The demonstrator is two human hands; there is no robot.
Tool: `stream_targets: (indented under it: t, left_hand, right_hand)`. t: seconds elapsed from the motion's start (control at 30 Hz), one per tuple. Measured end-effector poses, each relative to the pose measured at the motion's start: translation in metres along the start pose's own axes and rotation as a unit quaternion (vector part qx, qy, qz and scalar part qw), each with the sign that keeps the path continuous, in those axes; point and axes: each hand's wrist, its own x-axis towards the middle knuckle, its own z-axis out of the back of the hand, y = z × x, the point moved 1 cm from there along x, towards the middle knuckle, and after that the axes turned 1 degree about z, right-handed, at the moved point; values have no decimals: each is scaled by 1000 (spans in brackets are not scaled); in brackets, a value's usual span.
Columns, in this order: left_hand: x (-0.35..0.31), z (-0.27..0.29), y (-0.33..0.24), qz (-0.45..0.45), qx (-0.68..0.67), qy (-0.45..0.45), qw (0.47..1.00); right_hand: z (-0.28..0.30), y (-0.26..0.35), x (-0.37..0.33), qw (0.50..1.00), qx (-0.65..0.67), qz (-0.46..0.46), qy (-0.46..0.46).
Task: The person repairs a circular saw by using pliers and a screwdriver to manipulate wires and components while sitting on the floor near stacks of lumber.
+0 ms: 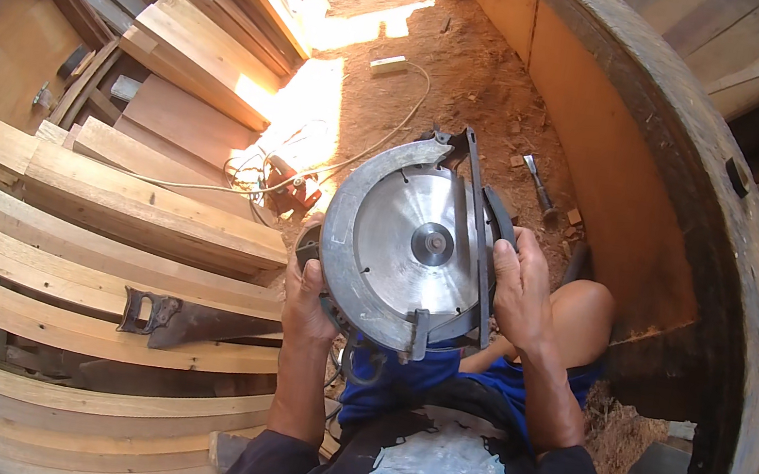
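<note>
A circular saw [349, 277] is held up in front of me over my lap, turned so its round silver blade [399, 240] faces me. My left hand [308, 295] is closed around the saw's left side, the fingers partly hidden behind it. On the other side, my right hand [522, 283] grips the saw's flat base and guard edge, thumb in front and the other fingers mostly behind. A dark bolt and flange [433, 244] sit at the blade's centre. The saw's dark guard wraps around the blade's left rim.
Stacked timber beams [149, 203] fill the left side, with a handsaw [190, 322] lying on them. A chisel [540, 187] lies on the dirt floor to the right. A pale cord [384, 140] runs to a power strip [388, 65]. A large wooden bench [605, 173] stands at right.
</note>
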Motion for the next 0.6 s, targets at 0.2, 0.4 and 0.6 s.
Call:
stream_targets:
  t: [0.2, 0.4, 0.6]
  left_hand:
    - [-1, 28, 11, 39, -33, -48, 998]
    - [6, 14, -3, 5, -36, -4, 999]
    - [-1, 28, 3, 18, -68, -55, 996]
  right_hand:
    - [-5, 1, 5, 982, 180, -22, 42]
    - [-10, 7, 14, 972, 221, -46, 66]
    - [-15, 15, 27, 969, 217, -60, 99]
